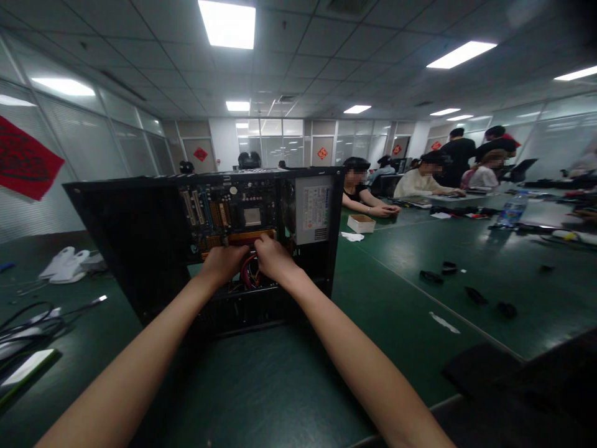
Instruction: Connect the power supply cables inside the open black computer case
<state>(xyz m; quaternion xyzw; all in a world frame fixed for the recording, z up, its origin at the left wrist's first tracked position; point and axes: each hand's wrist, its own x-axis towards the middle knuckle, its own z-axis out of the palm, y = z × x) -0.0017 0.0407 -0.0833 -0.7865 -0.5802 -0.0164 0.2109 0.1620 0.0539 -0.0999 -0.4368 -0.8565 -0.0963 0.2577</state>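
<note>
An open computer case (pixel 125 249) stands on the table in front of me, its inside facing me. Both my hands reach into it, at the lower edge of the motherboard (pixel 219 208), by the orange memory slots (pixel 240 237). My left hand (pixel 224 262) has its fingers curled at the left part of the slots. Beside it, my right hand (pixel 274 256) is closed at their right end. What the fingertips grip is hidden. Red and dark cables (pixel 249 270) hang between and below the hands. The power supply (pixel 312 210) sits at the upper right of the case.
Cables (pixel 28 330) and white plastic parts (pixel 65 264) lie at the left. To the right are a small open box (pixel 360 223), scraps of paper, several black pieces (pixel 476 295) and a water bottle (pixel 513 208). Other people sit along the table farther back.
</note>
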